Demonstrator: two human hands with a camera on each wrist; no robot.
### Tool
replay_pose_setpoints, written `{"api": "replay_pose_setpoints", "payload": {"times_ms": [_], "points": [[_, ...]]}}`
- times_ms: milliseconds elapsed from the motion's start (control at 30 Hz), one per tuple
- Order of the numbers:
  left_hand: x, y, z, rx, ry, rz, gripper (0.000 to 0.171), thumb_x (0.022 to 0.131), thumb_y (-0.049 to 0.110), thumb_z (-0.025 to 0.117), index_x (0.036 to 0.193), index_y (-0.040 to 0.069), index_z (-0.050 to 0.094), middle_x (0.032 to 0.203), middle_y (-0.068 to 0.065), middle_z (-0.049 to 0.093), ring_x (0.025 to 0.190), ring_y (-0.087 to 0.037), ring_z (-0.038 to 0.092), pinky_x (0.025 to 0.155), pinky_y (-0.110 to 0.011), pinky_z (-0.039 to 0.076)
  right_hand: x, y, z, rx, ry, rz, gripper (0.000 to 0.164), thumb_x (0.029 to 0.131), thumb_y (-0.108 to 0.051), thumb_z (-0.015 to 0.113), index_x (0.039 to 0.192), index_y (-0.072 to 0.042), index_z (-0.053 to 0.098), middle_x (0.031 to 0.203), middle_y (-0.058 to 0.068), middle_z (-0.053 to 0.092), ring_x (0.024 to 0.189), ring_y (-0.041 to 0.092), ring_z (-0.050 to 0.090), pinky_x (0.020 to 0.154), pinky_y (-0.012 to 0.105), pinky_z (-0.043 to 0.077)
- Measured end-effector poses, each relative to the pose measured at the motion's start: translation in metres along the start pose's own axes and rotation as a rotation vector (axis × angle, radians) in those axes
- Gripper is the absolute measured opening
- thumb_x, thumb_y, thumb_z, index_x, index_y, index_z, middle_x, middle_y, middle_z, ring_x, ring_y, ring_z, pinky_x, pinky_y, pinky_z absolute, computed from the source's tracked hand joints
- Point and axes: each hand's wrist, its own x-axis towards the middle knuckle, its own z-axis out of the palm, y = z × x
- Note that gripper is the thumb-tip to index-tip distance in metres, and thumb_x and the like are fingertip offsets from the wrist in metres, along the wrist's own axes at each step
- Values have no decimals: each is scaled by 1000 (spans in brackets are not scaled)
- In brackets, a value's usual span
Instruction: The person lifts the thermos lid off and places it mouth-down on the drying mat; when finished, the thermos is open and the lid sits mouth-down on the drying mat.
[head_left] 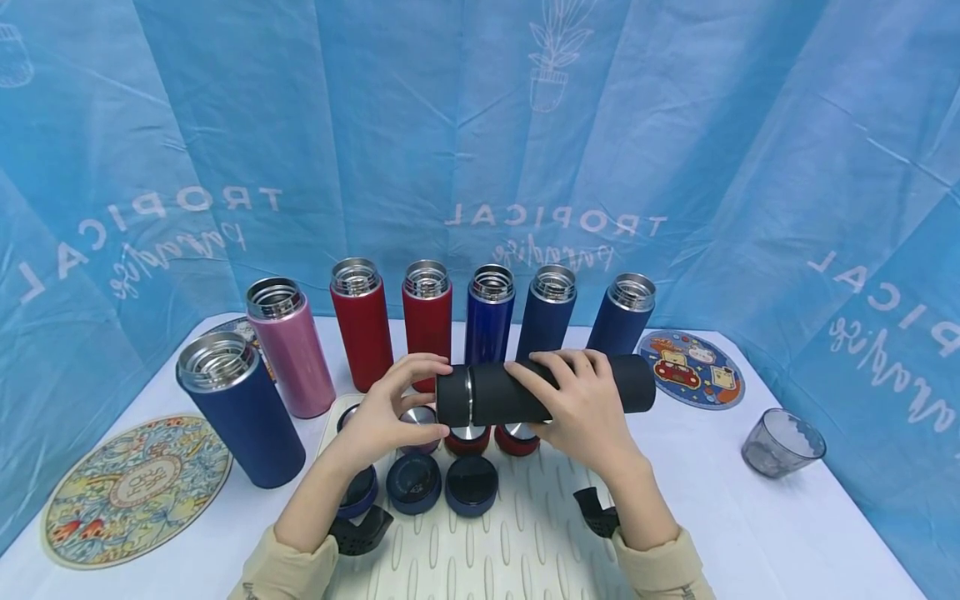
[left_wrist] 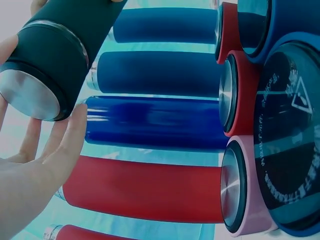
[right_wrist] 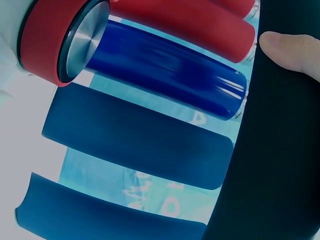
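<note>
A black vacuum flask (head_left: 498, 398) is held sideways over the tray, its black lid (head_left: 453, 396) on the left end with a thin silver ring at the join. My left hand (head_left: 382, 417) holds that lid between thumb and fingers. The lid's round silver end (left_wrist: 30, 95) shows in the left wrist view. From above, my right hand (head_left: 588, 408) grips the flask's body. Below the flask are red lids (head_left: 517, 442), a pink lid, and dark blue lids (head_left: 472, 486), set on a cream textured tray (head_left: 480, 558).
Behind stand lidless flasks: red (head_left: 362, 337), glossy blue (head_left: 489, 317) and matte navy (head_left: 547, 312). On the left are a pink flask (head_left: 296, 358) and a wide navy flask (head_left: 243, 425) near a patterned round mat (head_left: 138, 492). A glass (head_left: 782, 443) and a cartoon mat (head_left: 690, 369) lie right.
</note>
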Motion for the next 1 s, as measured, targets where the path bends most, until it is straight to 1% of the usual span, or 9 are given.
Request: {"api": "replay_pose_setpoints", "payload": {"times_ms": [67, 267, 367, 533, 667, 733, 833, 900, 1000], "points": [[0, 1, 0, -3, 4, -4, 62, 70, 2, 76, 125, 16, 51, 134, -4, 41, 122, -28, 40, 94, -47, 44, 0, 0, 0, 2, -1, 0, 77, 51, -37, 88, 121, -25, 58, 111, 9, 61, 95, 31, 56, 84, 50, 41], [0, 2, -1, -51, -20, -38, 61, 74, 6, 74, 128, 15, 47, 129, -9, 44, 113, -31, 47, 90, -45, 47, 1, 0, 0, 4, -3, -3, 77, 52, -37, 88, 122, -25, 58, 111, 9, 61, 95, 31, 56, 84, 50, 41], [0, 2, -2, -66, -27, -86, 59, 78, 11, 72, 130, 17, 45, 128, -11, 44, 113, -33, 47, 86, -41, 50, 1, 0, 0, 5, 0, -8, 77, 52, -37, 88, 122, -25, 58, 111, 9, 61, 95, 32, 56, 84, 50, 41], [-1, 2, -1, -32, -11, -183, 53, 82, 21, 67, 131, 21, 45, 128, -12, 44, 110, -32, 49, 83, -43, 50, 0, 0, 1, 8, 7, -15, 76, 52, -37, 87, 121, -26, 58, 111, 9, 61, 95, 31, 56, 84, 50, 41], [0, 1, -1, -49, -19, -221, 48, 87, 24, 62, 131, 15, 44, 126, -19, 44, 103, -31, 56, 81, -42, 52, 1, -1, 1, 13, 7, -17, 75, 52, -37, 87, 121, -26, 58, 110, 8, 61, 95, 31, 56, 83, 50, 41], [1, 1, -1, -75, -39, -237, 51, 87, 24, 61, 132, 13, 41, 128, -20, 41, 103, -32, 56, 79, -43, 53, 1, -1, 1, 15, 8, -18, 75, 53, -37, 87, 121, -26, 58, 110, 8, 61, 95, 31, 56, 83, 50, 42], [1, 1, 0, -87, -72, -226, 63, 83, 21, 67, 136, 16, 35, 136, -17, 34, 113, -34, 50, 82, -45, 52, 1, -1, 0, 10, 5, -13, 75, 53, -37, 87, 121, -26, 58, 110, 8, 61, 95, 31, 56, 83, 50, 42], [0, 1, 0, -75, -93, -179, 74, 77, 17, 73, 138, 19, 31, 139, -14, 31, 119, -35, 43, 85, -48, 50, 1, 0, 0, 4, 0, -5, 75, 52, -37, 87, 121, -26, 59, 111, 9, 61, 95, 31, 56, 83, 50, 41], [0, 1, 2, -48, -92, -67, 81, 70, 10, 78, 138, 20, 33, 140, -9, 31, 124, -34, 35, 90, -50, 46, 0, 1, -1, 0, -12, 7, 77, 52, -38, 88, 122, -26, 58, 111, 9, 61, 96, 31, 55, 84, 49, 41]]}}
